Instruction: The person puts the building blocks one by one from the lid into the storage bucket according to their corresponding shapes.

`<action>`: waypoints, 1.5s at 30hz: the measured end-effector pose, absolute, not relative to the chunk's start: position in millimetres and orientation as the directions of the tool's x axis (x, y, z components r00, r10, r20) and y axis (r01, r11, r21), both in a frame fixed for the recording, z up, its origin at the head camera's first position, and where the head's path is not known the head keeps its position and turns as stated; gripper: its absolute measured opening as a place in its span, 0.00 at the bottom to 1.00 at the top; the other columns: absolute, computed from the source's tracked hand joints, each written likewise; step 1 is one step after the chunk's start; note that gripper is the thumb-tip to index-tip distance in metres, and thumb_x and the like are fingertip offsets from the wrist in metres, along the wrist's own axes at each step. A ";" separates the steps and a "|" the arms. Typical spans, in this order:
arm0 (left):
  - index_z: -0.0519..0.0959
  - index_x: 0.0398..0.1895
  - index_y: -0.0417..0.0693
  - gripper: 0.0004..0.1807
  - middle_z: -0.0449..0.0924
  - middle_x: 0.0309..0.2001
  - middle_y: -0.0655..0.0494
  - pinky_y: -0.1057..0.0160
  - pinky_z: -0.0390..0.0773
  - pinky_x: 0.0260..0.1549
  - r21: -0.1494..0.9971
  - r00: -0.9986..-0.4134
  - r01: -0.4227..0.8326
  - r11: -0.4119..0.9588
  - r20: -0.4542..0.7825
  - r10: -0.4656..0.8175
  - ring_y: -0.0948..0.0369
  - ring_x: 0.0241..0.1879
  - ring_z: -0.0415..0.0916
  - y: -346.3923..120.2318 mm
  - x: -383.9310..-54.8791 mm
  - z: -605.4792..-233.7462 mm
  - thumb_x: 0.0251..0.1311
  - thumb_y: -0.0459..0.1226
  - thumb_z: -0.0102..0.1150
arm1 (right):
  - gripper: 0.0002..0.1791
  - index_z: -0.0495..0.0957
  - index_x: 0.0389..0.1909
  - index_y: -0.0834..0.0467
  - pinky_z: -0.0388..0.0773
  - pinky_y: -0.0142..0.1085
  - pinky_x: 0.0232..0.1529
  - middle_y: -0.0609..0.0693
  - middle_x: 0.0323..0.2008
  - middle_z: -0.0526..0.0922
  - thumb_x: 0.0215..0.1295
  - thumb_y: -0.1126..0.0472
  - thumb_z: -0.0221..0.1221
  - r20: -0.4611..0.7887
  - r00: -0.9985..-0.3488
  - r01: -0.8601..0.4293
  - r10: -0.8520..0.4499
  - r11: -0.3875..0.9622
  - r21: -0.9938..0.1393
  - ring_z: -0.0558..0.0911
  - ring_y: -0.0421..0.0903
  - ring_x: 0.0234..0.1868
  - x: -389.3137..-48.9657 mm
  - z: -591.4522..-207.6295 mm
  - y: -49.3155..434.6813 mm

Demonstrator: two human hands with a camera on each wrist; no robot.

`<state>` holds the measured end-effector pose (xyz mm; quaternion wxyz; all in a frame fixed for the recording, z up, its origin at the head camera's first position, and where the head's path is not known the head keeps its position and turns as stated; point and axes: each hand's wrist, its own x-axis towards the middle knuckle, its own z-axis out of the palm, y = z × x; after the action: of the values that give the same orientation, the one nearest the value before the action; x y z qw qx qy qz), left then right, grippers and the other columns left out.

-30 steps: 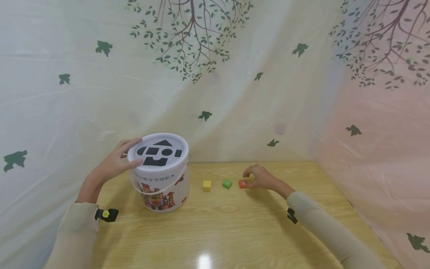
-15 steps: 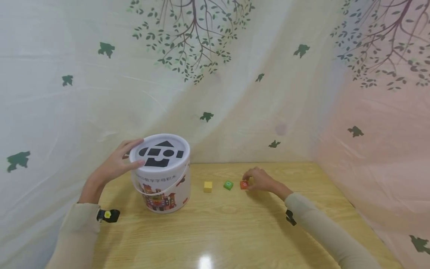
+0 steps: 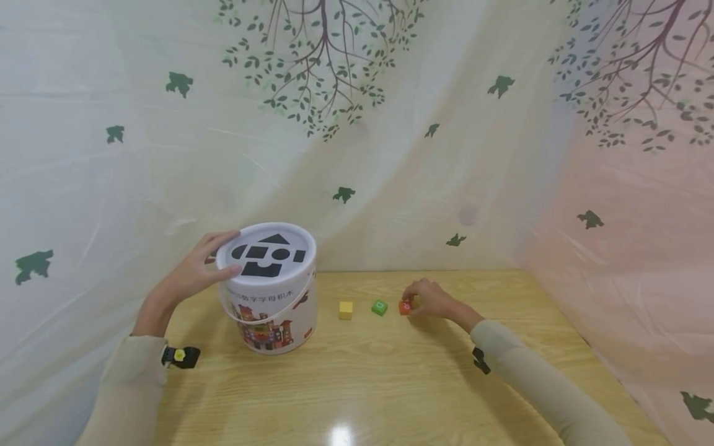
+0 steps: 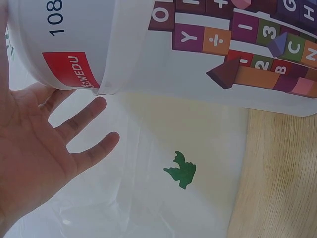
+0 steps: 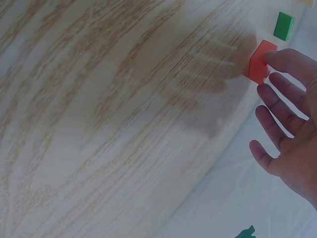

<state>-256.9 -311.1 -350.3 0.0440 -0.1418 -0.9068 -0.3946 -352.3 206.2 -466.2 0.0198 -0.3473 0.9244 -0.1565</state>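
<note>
My left hand (image 3: 192, 272) rests on the lid rim of a white toy-block bucket (image 3: 273, 310), thumb and forefinger lying along its edge. In the left wrist view, the other fingers are spread and straight beside the bucket wall (image 4: 143, 59). My right hand (image 3: 435, 297) pinches a small red block (image 3: 405, 308) with a letter on it, low at the tabletop. The right wrist view shows the thumb on one side of the red block (image 5: 260, 62) and fingertips at its other side. Left of it are a green block (image 3: 379, 307) and a yellow block (image 3: 346, 310).
The bucket's lid (image 3: 268, 255) shows black shape pictures, and a thin white handle (image 3: 259, 321) hangs across its front. A wooden table (image 3: 357, 378) carries everything. A cloth backdrop (image 3: 390, 204) with printed leaves rises behind and at both sides.
My right fingers have closed onto the red block, which stays about where it was. My left hand keeps its place on the bucket. The head view has shifted slightly.
</note>
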 end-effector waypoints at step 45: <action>0.54 0.82 0.51 0.46 0.52 0.76 0.37 0.25 0.62 0.64 0.697 -0.951 0.307 0.648 0.208 0.228 0.35 0.71 0.56 -312.5 -255.8 -351.5 0.65 0.48 0.65 | 0.15 0.85 0.38 0.63 0.78 0.48 0.46 0.51 0.34 0.87 0.47 0.66 0.67 0.287 -0.685 -0.727 -0.670 0.596 -0.341 0.82 0.52 0.39 -369.2 -404.7 176.2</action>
<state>-255.8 -312.5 -351.5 0.0506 -0.1475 -0.9063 -0.3927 -369.2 176.2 -404.7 -0.0644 -0.3919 0.8911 -0.2198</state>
